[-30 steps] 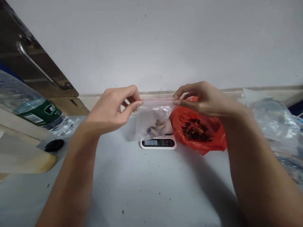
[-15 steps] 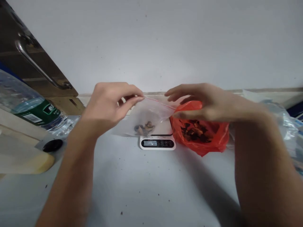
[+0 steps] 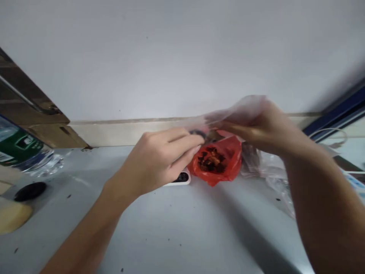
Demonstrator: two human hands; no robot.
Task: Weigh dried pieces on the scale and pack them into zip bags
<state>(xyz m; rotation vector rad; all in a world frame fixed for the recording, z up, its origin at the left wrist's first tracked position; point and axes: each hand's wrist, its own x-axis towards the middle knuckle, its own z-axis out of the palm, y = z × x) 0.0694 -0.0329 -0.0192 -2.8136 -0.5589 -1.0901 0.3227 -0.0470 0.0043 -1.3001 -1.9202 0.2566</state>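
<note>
My left hand (image 3: 167, 154) is closed, pinching the lower part of a translucent plastic bag (image 3: 251, 103) that has dark and brown dried pieces (image 3: 212, 134) in it. The bag stretches up to the right, over my right hand (image 3: 256, 127). Its fingers point left and look to be inside or behind the film; blur and film hide their grip. Below the hands stands an open red plastic bag (image 3: 235, 167) with brown dried pieces (image 3: 212, 160) in it. A white digital scale (image 3: 184, 180) is mostly hidden under my left hand.
Clear plastic bags (image 3: 273, 165) lie right of the red bag. At the left are a bottle with a green label (image 3: 24, 146), a black lid (image 3: 30, 191) and a container with a yellowish end (image 3: 14, 217). The wall rises behind the grey table (image 3: 159, 236).
The translucent bag has moved right and up, off the scale to above the red bag. My left hand has followed it rightward; my right hand now overlaps the film. The view has turned right.
</note>
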